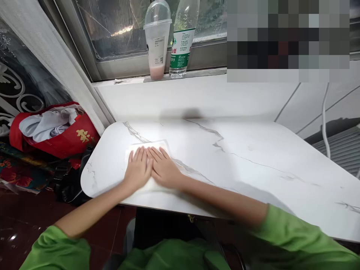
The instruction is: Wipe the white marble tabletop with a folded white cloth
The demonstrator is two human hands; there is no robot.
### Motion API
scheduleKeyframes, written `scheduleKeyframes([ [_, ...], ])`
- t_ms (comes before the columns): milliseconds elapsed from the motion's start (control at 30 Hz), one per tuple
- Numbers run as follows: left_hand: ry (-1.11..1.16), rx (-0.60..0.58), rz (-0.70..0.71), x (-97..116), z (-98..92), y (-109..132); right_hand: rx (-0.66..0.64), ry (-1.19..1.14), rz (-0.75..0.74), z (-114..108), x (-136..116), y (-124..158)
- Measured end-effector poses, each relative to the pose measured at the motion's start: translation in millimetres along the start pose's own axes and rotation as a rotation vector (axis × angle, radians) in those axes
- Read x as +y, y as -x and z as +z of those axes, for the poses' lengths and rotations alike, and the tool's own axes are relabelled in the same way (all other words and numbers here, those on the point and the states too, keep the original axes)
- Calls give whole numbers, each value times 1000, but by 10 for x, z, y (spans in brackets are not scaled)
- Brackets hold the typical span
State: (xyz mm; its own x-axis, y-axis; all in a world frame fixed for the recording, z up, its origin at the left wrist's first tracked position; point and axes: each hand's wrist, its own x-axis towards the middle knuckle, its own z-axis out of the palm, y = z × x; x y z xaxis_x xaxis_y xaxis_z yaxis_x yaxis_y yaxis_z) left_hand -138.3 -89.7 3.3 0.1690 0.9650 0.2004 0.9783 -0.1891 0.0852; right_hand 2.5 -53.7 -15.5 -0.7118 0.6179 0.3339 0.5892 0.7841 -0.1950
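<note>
Both hands lie flat, side by side, on a white cloth [156, 184] spread on the left part of a white marble-patterned table [242, 165]. My left hand [138, 168] presses the cloth with its fingers stretched out toward the wall. Beside it, my right hand [164, 168] rests flat too, its fingers pointing up and to the left. The thumbs meet or overlap near the middle. Much of the cloth is hidden under the palms, and its edges look slightly blurred.
On the window sill behind the table stand a dome-lidded plastic cup [158, 45] with a little pink drink and a clear bottle [181, 48] with a green-and-white label. A red bag [64, 138] stuffed with pale cloth sits left of the table. A white cable [324, 120] hangs at the right.
</note>
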Motion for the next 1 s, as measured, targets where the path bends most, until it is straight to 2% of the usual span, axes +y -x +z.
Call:
scheduleKeyframes([
  [67,8,-10,89,236,-24,204,34,28,-16,-102,-97,360],
  [133,33,-23,167,414,-50,310,53,61,13,-186,-162,618],
  [200,64,-41,215,513,-68,323,52,92,64,-236,-194,756],
  [300,109,-64,245,530,-55,223,26,113,118,-252,-175,777],
  [400,141,-55,248,444,19,6,-2,99,150,-229,-31,623],
  [467,151,-36,221,361,92,-231,-26,65,176,-210,168,420],
  [667,176,71,20,152,286,-1294,-72,-43,191,-174,1049,-468],
  [767,162,101,-17,117,330,-1713,-39,-47,246,-174,1335,-752],
  [867,150,114,-20,103,359,-1894,-5,-27,306,-165,1430,-831],
  [1000,162,152,-36,81,384,-1880,26,10,345,-130,1398,-776],
])
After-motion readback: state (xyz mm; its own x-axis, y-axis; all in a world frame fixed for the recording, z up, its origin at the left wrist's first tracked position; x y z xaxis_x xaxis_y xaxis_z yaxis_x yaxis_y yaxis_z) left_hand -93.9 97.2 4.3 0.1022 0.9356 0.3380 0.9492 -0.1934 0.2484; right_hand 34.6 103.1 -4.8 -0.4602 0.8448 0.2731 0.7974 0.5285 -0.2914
